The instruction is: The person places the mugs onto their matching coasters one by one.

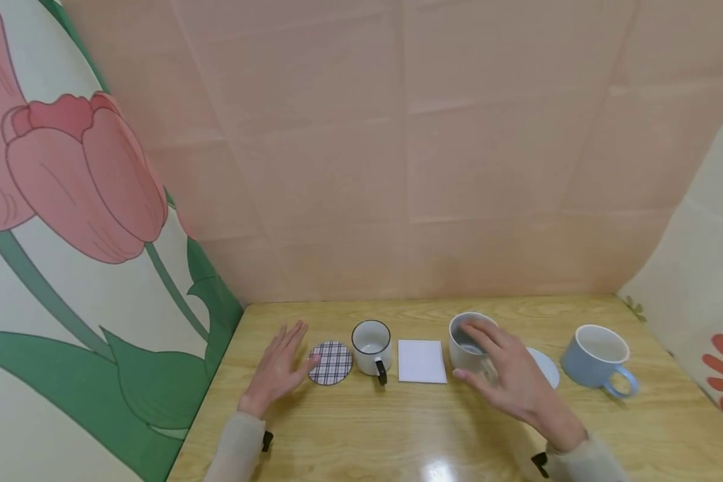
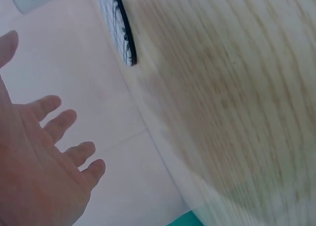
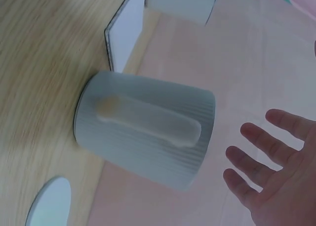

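My left hand [image 1: 277, 368] hovers with spread fingers at the left side of a round plaid coaster [image 1: 334, 365], its thumb overlapping the coaster's edge in the head view. In the left wrist view those fingers hold nothing. My right hand [image 1: 512, 375] is over the near right side of a pale ribbed mug [image 1: 462, 360]. The right wrist view shows loosely extended fingers [image 3: 264, 171] apart from this mug's rim, with its handle [image 3: 153, 122] facing the camera. Between the hands stand a white mug with a dark rim and black handle [image 1: 382, 372] and a square white coaster [image 1: 422, 361].
A round white coaster [image 1: 547, 369] lies partly behind my right hand. Farther right stands a light blue mug [image 1: 587, 365], its handle toward the near right. A pink cloth backdrop [image 1: 410, 167] rises at the table's far edge, with a flower-patterned panel [image 1: 84, 174] on the left.
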Demonstrator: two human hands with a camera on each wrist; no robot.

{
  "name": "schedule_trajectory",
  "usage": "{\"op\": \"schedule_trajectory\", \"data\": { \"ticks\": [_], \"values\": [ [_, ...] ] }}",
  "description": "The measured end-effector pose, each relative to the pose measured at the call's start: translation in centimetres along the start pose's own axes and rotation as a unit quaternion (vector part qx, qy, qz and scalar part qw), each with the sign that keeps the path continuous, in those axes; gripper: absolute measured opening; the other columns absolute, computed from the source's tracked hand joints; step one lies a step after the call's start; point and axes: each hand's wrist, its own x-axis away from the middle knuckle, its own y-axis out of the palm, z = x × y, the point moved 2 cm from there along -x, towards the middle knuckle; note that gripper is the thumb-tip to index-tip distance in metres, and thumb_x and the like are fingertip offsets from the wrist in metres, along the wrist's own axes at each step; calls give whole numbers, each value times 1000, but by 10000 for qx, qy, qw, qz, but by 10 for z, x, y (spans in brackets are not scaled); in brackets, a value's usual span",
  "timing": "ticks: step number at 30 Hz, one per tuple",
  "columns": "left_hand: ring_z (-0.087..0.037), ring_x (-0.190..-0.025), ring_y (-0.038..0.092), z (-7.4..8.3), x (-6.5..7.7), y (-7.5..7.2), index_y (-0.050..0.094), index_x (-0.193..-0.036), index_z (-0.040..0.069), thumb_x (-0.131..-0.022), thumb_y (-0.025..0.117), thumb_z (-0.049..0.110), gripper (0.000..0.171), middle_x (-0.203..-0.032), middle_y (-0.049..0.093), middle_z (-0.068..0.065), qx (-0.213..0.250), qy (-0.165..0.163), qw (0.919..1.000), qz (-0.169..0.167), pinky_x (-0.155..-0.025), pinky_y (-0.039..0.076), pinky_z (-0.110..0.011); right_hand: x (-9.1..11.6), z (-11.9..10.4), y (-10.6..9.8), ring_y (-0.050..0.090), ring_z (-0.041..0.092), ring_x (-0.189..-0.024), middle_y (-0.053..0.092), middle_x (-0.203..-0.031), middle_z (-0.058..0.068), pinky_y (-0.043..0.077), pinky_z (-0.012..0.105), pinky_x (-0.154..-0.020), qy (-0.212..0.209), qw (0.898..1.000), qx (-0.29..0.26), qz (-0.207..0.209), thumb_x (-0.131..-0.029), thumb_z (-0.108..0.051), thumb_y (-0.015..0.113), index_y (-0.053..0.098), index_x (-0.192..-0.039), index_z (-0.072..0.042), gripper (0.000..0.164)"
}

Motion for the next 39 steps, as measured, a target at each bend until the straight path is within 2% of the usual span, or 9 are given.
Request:
{"op": "schedule_trajectory", "data": {
  "ticks": [6, 10, 13, 17, 24, 31, 39],
  "values": [
    [-37, -153, 13, 2, -1, 5, 30, -159, 17, -97, 58, 52, 76, -166, 22, 0, 75, -67, 9997, -214, -121, 17, -60, 4, -5, 3, 51, 28, -130, 51, -147, 1, 42, 56, -100, 97, 9999, -99, -5, -78, -46, 83, 52, -146, -14, 81],
    [-37, -152, 14, 2, 0, 7, 31, -158, 15, -98, 59, 50, 75, -165, 23, -2, 95, -15, 9997, -221, -122, 17, -58, 4, -8, 8, 52, 29, -129, 55, -143, 6, 42, 56, -100, 11, 10000, -79, 1, -78, -46, 83, 53, -145, -11, 81],
    [-37, -152, 15, 0, 1, 7, 32, -158, 15, -97, 59, 50, 75, -165, 24, -2, 100, -9, 9998, -195, -123, 17, -56, 3, -12, 11, 52, 28, -129, 55, -143, 5, 42, 54, -101, -16, 10000, -65, -6, -79, -47, 82, 53, -144, -10, 81],
    [-35, -153, 13, -2, 3, 7, 29, -159, 18, -97, 55, 56, 77, -165, 22, 1, 41, -58, 9997, -250, -124, 15, -54, 3, -16, 14, 51, 28, -130, 53, -144, 4, 42, 52, -103, -16, 9999, -112, -31, -80, -47, 81, 51, -146, -14, 80],
    [-34, -154, 9, -4, 5, 11, 26, -159, 20, -96, 49, 65, 81, -166, 21, -1, -67, -153, 9993, -337, -124, 13, -56, 4, -19, 20, 50, 27, -131, 54, -145, 5, 42, 51, -103, -157, 9998, -140, 9, -81, -46, 80, 49, -148, -18, 79],
    [-32, -154, 7, -3, 6, 12, 31, -158, 15, -96, 53, 61, 80, -166, 22, -1, -77, -208, 9992, -319, -124, 11, -55, 6, -22, 25, 49, 26, -132, 51, -146, 3, 41, 50, -105, -77, 9996, -221, -129, -84, -46, 78, 46, -150, -22, 78],
    [-32, -154, 10, -2, 11, 14, 33, -157, 15, -96, 59, 55, 78, -165, 26, -4, 14, -148, 9994, -323, -124, 14, -56, 7, -29, 34, 49, 23, -133, 51, -147, 1, 41, 45, -105, -159, 9994, -264, -142, -86, -45, 77, 47, -150, -18, 76]
  ]
}}
